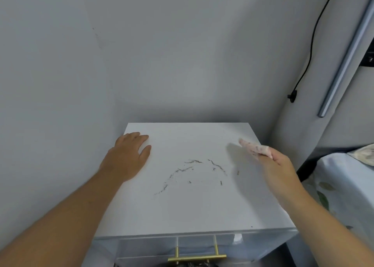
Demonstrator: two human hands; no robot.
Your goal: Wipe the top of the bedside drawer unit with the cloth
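A white bedside drawer unit (194,206) stands in a wall corner, dark dirt streaks (190,171) across its top. The left hand (129,155) rests flat, fingers released, at its left edge. The right hand (277,165) grips a pinkish cloth (255,148) above the right side

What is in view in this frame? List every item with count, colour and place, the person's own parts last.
drawer unit: 1, white top, in the wall corner, centre
dirt streaks: several, dark, middle of the top
drawer handle: 1, gold, front of the unit, bottom edge
cloth: 1, pinkish white, held above the top's right side
cable: 1, black, hanging down the right wall
metal strip: 1, silver, right wall
bedding: 1, pale with leaf print, far right
left hand: 1, flat on the top's left edge
right hand: 1, gripping the cloth
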